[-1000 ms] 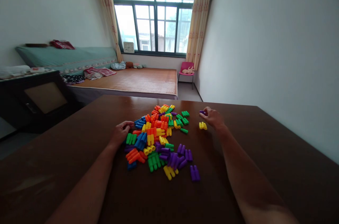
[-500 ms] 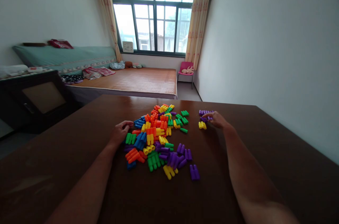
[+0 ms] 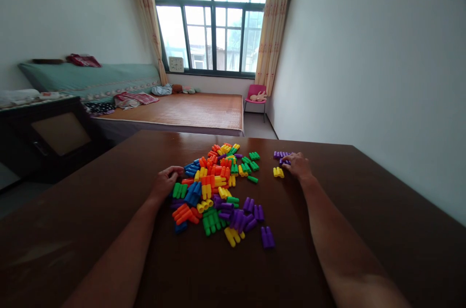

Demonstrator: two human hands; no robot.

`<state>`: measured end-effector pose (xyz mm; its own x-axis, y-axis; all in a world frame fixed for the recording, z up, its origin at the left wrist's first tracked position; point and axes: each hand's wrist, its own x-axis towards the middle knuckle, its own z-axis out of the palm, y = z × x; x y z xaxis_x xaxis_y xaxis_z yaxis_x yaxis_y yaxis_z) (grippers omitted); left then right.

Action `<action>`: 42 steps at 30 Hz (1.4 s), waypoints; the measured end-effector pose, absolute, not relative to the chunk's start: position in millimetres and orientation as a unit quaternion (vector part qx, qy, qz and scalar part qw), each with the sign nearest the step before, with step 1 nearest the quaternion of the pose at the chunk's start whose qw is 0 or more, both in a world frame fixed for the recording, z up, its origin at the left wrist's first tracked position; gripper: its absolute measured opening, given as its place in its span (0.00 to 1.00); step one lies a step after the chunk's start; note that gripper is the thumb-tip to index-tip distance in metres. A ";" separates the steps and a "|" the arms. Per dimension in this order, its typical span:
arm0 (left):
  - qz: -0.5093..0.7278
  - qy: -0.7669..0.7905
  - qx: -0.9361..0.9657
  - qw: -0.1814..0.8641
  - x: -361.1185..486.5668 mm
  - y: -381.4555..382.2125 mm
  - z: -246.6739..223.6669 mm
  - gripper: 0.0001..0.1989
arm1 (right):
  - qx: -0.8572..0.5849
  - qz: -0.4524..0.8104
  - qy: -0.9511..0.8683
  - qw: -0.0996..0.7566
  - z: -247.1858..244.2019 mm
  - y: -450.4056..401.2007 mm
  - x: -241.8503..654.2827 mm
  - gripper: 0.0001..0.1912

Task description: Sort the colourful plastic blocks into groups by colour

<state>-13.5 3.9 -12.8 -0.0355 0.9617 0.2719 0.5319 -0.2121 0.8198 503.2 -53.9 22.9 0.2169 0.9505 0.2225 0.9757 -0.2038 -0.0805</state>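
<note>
On the dark brown table lies a mixed heap of plastic building blocks (image 3: 217,170) made of joined bullet-shaped tubes in orange, yellow, green, blue and purple. My left hand (image 3: 167,181) rests at the heap's left edge, fingers loosely bent, close to the blue blocks (image 3: 191,169); I see nothing in it. Over on the right, my right hand (image 3: 300,167) has its fingers closed on a purple block (image 3: 285,161), partly hidden by them. This block lies just in front of a row of purple blocks (image 3: 282,154). A yellow block (image 3: 278,172) sits just nearer to me.
Loose purple blocks (image 3: 267,237) lie at the heap's near right, and green blocks (image 3: 254,156) along its right side. Beyond the table (image 3: 364,191) stand a bed (image 3: 196,109), a pink chair (image 3: 257,90) and a window. A dark cabinet (image 3: 43,128) is at left.
My right hand has shifted slightly left, and its fingers have bent down around the purple block. My left hand and the heap stay as they were.
</note>
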 end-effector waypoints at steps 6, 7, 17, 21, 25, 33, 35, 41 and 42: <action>0.416 0.567 0.663 0.255 -18.6 9.1 -19.1 0.17 | -0.699 0.016 -0.687 0.198 60.7 -57.3 473.5 0.14; 0.415 0.567 0.663 0.256 -18.3 8.6 -18.7 0.16 | -0.664 0.071 -0.719 0.195 68.6 -59.7 462.8 0.12; 0.435 0.573 0.647 0.254 -10.6 -0.5 -7.2 0.15 | -0.442 0.303 -0.840 -0.084 76.7 -87.7 353.4 0.28; 0.433 0.576 0.646 0.251 -11.8 0.5 -8.2 0.14 | -0.393 0.266 -0.878 -0.066 69.9 -87.6 337.7 0.22; 0.431 0.576 0.649 0.248 -13.7 2.6 -11.7 0.15 | -0.374 0.326 -0.868 -0.008 70.5 -80.9 346.3 0.18; 0.423 0.563 0.663 0.254 -20.4 11.0 -22.4 0.16 | -0.643 0.093 -0.726 0.226 59.4 -49.8 432.7 0.10; 0.420 0.565 0.664 0.251 -21.4 12.1 -23.6 0.16 | -0.711 0.015 -0.666 0.225 48.8 -44.1 454.4 0.09; 0.413 0.566 0.668 0.250 -21.0 10.4 -20.4 0.16 | -0.721 -0.020 -0.651 0.237 17.9 -35.5 481.3 0.13; 0.412 0.567 0.669 0.249 -20.7 9.8 -19.4 0.16 | -0.720 -0.036 -0.645 0.254 15.3 -34.7 482.8 0.14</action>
